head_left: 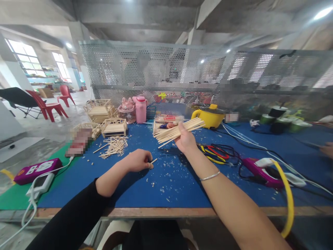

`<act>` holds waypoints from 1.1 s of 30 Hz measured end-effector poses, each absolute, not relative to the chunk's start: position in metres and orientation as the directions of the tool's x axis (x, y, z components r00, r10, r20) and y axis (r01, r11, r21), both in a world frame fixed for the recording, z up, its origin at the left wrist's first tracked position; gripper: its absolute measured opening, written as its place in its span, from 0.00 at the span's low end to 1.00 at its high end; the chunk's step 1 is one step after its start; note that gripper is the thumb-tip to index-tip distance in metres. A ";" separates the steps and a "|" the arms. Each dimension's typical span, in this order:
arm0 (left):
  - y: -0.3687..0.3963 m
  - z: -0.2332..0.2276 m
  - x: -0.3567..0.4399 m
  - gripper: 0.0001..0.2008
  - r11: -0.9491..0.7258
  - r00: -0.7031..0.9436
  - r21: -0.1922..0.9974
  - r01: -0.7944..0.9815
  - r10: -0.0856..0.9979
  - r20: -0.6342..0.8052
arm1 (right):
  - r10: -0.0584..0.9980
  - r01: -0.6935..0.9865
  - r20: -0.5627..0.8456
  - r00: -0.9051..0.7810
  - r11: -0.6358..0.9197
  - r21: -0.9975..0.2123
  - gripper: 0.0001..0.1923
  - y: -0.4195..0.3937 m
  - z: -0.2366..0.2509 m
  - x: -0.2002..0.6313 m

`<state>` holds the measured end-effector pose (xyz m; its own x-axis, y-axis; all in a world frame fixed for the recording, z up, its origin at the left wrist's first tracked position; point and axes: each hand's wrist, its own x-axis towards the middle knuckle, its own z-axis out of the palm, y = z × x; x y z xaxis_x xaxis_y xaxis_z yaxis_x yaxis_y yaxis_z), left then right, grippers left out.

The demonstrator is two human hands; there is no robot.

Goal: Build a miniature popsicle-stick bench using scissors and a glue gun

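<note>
A bundle of thin wooden sticks point(179, 131) is gripped in my right hand point(186, 139), raised a little over the blue mat point(166, 187). My left hand point(139, 160) rests low on the mat, its fingers pinched on a short wooden stick point(154, 160) whose end pokes out to the right. Left of centre lies a loose pile of short cut sticks point(114, 146). Behind that pile stands a small frame built of sticks point(113, 127), with more stick structures point(100, 111) farther back. Wood crumbs are scattered over the mat between and around my hands.
At the back stand a pink thermos point(141, 110) and a yellow electric pot point(210, 116). Pliers with red and yellow handles point(214, 154) and black cables lie right of my arm. Purple power strips point(262, 172) sit on both sides. A mesh screen point(151, 69) borders the rear.
</note>
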<state>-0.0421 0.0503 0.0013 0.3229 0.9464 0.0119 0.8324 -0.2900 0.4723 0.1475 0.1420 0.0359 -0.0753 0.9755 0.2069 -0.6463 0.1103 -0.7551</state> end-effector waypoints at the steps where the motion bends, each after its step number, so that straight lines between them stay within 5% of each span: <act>1: 0.049 0.001 -0.040 0.09 -0.287 0.318 0.465 0.838 0.948 0.012 | 0.975 -0.642 0.203 -0.085 0.102 -0.760 0.09 0.142 0.035 0.147; 7: 0.044 0.006 -0.029 0.12 -0.276 0.278 0.309 0.910 0.960 0.039 | 0.966 -0.609 0.234 -0.110 0.121 -0.784 0.12 0.143 0.030 0.146; 11: 0.053 0.018 -0.058 0.13 -0.088 0.060 0.151 0.985 0.982 0.177 | 0.974 -0.624 0.209 -0.083 0.113 -0.773 0.10 0.145 0.031 0.147; 16: 0.069 0.021 -0.136 0.14 0.244 -0.293 0.194 0.950 0.911 0.289 | 0.982 -0.615 0.159 -0.104 0.062 -0.786 0.09 0.143 0.029 0.145; 18: 0.072 0.017 -0.151 0.14 0.283 -0.348 0.252 0.925 0.899 0.266 | 0.982 -0.603 0.151 -0.109 0.055 -0.796 0.10 0.142 0.026 0.143; 21: 0.071 0.015 -0.139 0.20 0.226 -0.399 0.394 0.891 0.805 0.439 | 0.981 -0.574 0.150 -0.122 0.053 -0.817 0.11 0.141 0.018 0.137; 24: 0.069 0.019 -0.096 0.22 -0.133 -0.255 0.532 0.836 0.765 0.591 | 0.968 -0.487 0.165 -0.189 0.053 -0.872 0.14 0.137 0.010 0.131; 27: 0.073 0.019 -0.052 0.31 -0.397 0.077 0.738 0.546 0.901 0.427 | 0.913 -0.392 0.240 -0.330 0.099 -0.915 0.18 0.127 0.011 0.128; 30: 0.080 0.014 -0.024 0.25 -0.322 0.442 0.881 0.346 0.885 0.150 | 0.830 -0.322 0.353 -0.432 0.223 -0.920 0.20 0.114 0.017 0.129; 33: 0.080 0.008 -0.016 0.21 -0.143 0.554 0.969 0.204 0.833 0.006 | 0.800 -0.195 0.340 -0.494 0.279 -0.940 0.21 0.108 0.022 0.133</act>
<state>-0.0158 0.0797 0.0083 0.5538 0.8326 0.0064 0.2037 -0.1429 0.9686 0.1328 0.1075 0.0220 -0.4936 0.8004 0.3401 -0.1950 0.2792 -0.9402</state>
